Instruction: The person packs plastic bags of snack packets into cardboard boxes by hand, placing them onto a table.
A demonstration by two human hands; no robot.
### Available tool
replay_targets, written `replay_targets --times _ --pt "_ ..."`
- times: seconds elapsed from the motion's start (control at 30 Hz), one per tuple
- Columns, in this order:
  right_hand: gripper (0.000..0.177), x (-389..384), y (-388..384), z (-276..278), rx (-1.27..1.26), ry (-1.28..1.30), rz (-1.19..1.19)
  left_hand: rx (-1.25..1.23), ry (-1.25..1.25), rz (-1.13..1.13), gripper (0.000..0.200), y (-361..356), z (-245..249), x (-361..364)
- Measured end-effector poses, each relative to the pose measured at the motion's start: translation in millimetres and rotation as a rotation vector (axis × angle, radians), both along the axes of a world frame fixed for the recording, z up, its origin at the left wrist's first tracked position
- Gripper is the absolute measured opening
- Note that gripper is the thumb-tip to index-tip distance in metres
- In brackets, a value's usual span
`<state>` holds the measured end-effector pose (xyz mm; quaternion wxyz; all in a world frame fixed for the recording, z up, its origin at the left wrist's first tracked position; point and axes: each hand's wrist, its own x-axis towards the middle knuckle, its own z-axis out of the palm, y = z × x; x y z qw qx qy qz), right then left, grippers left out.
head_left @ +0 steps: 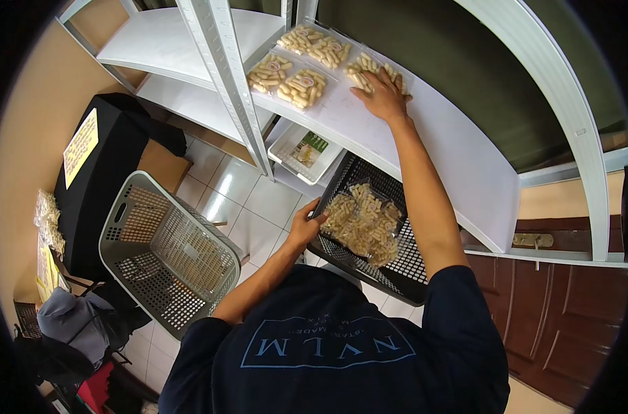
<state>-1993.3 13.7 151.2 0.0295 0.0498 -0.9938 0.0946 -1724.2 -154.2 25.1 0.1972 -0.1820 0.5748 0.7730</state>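
Evidently shelving: right hand (383,93), fingers spread flat, presses a snack packet (365,65) onto the shelf (459,155); left hand (305,224) clamps the black basket (403,272) rim. Next calls for gripping one from its pile (362,221).

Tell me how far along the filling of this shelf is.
Done: four snack packets lie on the white shelf. In hand: the right hand presses a fifth packet down; the left hand grips the black basket. Left: several packets in that basket.

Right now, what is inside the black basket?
Clear packets of finger-shaped snacks, piled in the black basket by the left hand gripping its rim; the floor beneath is hidden.
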Motion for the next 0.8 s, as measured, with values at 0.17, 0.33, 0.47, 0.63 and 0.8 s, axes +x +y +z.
replay_targets --times 0.17,0.33,0.47,0.63,0.8 --pt "0.047 64.9 53.2 -16.4 -0.085 0.205 -0.014 -0.085 0.108 0.0 0.049 0.8 -4.7 0.0" --pt "0.037 152.0 117.0 -24.8 -0.048 0.372 -0.137 -0.039 0.081 -0.031 0.051 -0.8 -4.8 -0.7" --pt "0.033 216.5 116.1 -14.1 -0.004 0.397 -0.145 -0.025 0.047 -0.037 0.05 -0.8 2.9 -3.4" --pt "0.025 269.6 92.7 15.8 -0.223 0.359 -0.022 -0.044 0.014 -0.04 0.05 0.7 11.5 -3.8" --pt "0.022 318.4 40.3 21.1 -0.341 0.024 0.15 -0.011 0.013 -0.028 0.049 -0.1 6.6 -2.2"
